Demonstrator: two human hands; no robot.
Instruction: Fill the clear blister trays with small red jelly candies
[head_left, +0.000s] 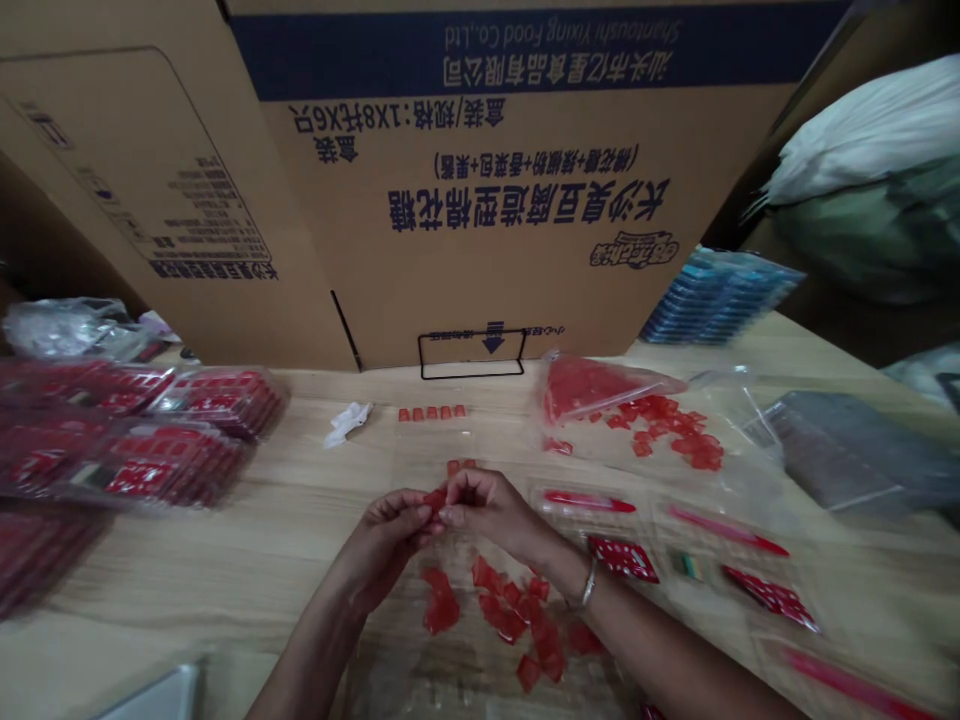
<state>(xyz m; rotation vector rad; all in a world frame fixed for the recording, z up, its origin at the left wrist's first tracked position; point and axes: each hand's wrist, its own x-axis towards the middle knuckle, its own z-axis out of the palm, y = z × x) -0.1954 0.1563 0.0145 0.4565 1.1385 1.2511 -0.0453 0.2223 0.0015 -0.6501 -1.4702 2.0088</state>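
I'm pinching a small red piece (435, 499) between left hand (386, 538) and right hand (480, 508), held together | row of red pieces (431, 412) sitting upper centre | loose red pieces (517, 612) lying lower centre

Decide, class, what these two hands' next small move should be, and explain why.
Probably set the small red piece, pinched between the left hand and right hand, down at the short row of red pieces. That row lies neatly just ahead of the hands, while the loose red pieces lie scattered nearer the person.
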